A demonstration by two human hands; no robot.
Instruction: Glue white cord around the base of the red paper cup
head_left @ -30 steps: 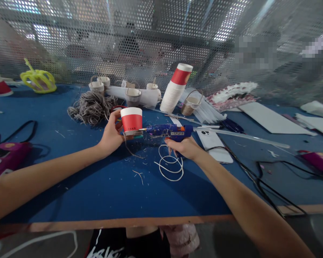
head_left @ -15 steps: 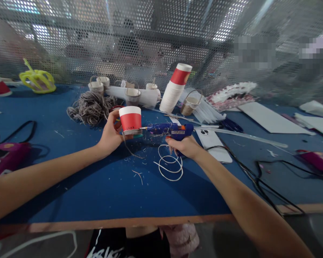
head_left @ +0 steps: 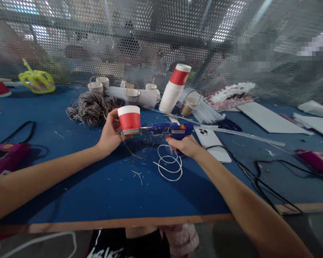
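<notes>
- Currently, a red-and-white paper cup (head_left: 129, 120) is held upside down just above the desk (head_left: 97, 186), left of centre, with a narrow band of wrapped cord seen at its lower rim.
- The cup is gripped from its left side by the left hand (head_left: 111, 133), fingers closed around the wall.
- A blue glue gun (head_left: 170, 129) is clasped in the right hand (head_left: 183, 146), fingers wrapped around the grip.
- The gun's nozzle is pointed left at the cup's lower edge; actual contact cannot be confirmed.
- A thin strand is seen hanging from the cup's base down to the desk.
- A loose coil of white cord (head_left: 170, 165) is laid on the desk just below the right hand.
- A white phone (head_left: 214, 141) is laid face down just right of the glue gun, with a black cable (head_left: 254, 177) run past it toward the desk's near edge.
- A bundle of grey twine (head_left: 88, 107) is piled behind the left hand.
- A leaning stack of paper cups (head_left: 174, 89) is set behind the glue gun, with small handled cup baskets (head_left: 131, 95) lined up beside it.
- A yellow-green object (head_left: 37, 79) is placed at far left, near the perforated metal screen (head_left: 140, 39) behind the desk.
- Magenta tools are seen at both side edges of the desk.
</notes>
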